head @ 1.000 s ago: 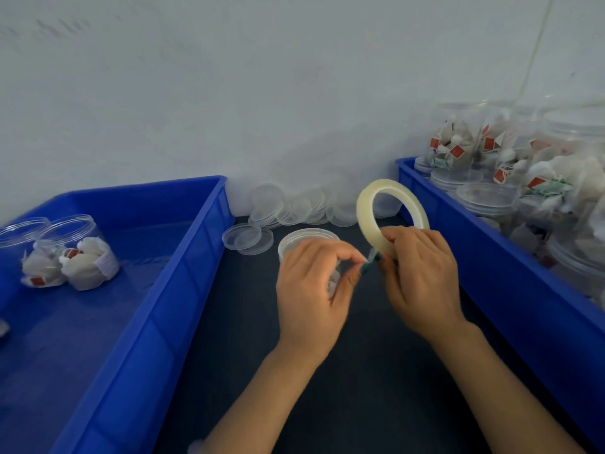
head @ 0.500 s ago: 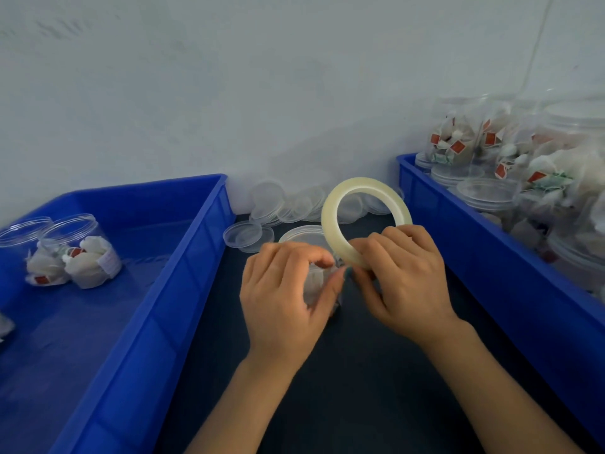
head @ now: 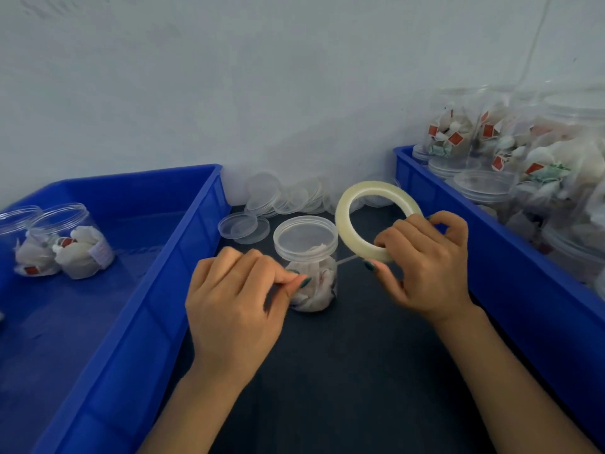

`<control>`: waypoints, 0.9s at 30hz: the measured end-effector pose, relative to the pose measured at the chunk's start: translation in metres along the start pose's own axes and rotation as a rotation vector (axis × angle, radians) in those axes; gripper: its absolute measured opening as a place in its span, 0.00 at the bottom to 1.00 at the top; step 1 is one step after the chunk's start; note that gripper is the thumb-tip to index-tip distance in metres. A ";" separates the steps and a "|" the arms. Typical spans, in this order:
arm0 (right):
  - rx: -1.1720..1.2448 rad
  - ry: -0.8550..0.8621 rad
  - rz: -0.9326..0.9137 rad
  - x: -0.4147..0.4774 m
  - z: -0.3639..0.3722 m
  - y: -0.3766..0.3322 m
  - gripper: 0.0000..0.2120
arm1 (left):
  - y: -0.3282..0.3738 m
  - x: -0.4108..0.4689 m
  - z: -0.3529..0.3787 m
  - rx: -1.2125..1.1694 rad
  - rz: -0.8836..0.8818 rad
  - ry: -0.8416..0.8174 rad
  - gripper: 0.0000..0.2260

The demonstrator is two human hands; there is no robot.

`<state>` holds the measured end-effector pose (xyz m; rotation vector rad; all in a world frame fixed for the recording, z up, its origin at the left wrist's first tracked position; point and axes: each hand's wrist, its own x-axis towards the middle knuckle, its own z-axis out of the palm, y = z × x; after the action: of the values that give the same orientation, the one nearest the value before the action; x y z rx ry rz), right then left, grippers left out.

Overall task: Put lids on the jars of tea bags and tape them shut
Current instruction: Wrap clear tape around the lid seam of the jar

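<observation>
two blue bins flank the work: the left bin (head: 183, 257) holds a couple of jars of tea bags, and the right bin (head: 510, 273) is crowded with more. between them, on the dark table (head: 343, 371), the jar (head: 314, 283) stands upright with its lid (head: 306, 237) seated on top, a little beyond the two hands. the right hand (head: 425, 263) has its fingers curled through the roll of tape (head: 342, 221), gripping the lower rim, with the ring on edge just right of the lid. the left hand (head: 235, 309) is closed in a pinch, thumb against forefinger, on what looks like the free end of the strip (head: 347, 259). that strip runs left to right across the near face of the jar, just under the lid's edge. whether it touches yet i can't tell. so the seam lies just behind the tape, and i'd guess the coming move carries the strip forward onto it, with the left hand nearer to press it down.
</observation>
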<state>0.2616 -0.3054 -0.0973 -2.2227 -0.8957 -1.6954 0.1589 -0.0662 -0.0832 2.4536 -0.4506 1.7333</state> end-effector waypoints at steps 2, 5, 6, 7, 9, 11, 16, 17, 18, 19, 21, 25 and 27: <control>-0.024 0.009 0.051 -0.003 0.001 0.004 0.23 | -0.004 -0.006 -0.006 -0.023 -0.062 -0.007 0.16; -0.050 -0.018 0.119 -0.007 0.003 0.005 0.24 | -0.006 -0.012 -0.009 -0.044 -0.177 -0.038 0.16; -0.057 -0.029 0.138 -0.008 0.004 0.004 0.24 | -0.007 -0.014 -0.009 -0.054 -0.215 -0.051 0.14; -0.062 -0.037 0.154 -0.009 0.005 0.002 0.25 | -0.007 -0.015 -0.008 -0.064 -0.249 -0.062 0.13; -0.070 -0.045 0.180 -0.008 0.007 -0.001 0.25 | -0.008 -0.016 -0.005 -0.086 -0.296 -0.077 0.12; -0.074 -0.050 0.194 -0.008 0.008 -0.003 0.25 | -0.009 -0.016 -0.003 -0.107 -0.334 -0.087 0.12; -0.068 -0.086 0.227 -0.009 0.009 -0.005 0.24 | -0.007 -0.015 0.002 -0.139 -0.403 -0.102 0.11; -0.071 -0.084 0.231 -0.009 0.009 -0.005 0.25 | -0.007 -0.015 0.003 -0.140 -0.404 -0.103 0.11; -0.075 -0.076 0.233 -0.009 0.009 -0.005 0.25 | -0.007 -0.015 0.003 -0.141 -0.407 -0.103 0.11; -0.078 -0.066 0.232 -0.008 0.009 -0.004 0.25 | -0.007 -0.014 0.003 -0.140 -0.413 -0.104 0.11; -0.081 -0.060 0.227 -0.007 0.009 -0.005 0.25 | -0.007 -0.014 0.004 -0.137 -0.429 -0.111 0.10; -0.087 -0.071 0.227 -0.008 0.009 -0.007 0.24 | -0.009 -0.014 0.006 -0.142 -0.467 -0.131 0.08; -0.089 -0.071 0.231 -0.008 0.009 -0.007 0.24 | -0.010 -0.014 0.008 -0.138 -0.483 -0.132 0.07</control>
<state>0.2636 -0.2974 -0.1092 -2.3520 -0.5611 -1.5874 0.1645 -0.0561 -0.0982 2.3324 0.0205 1.3077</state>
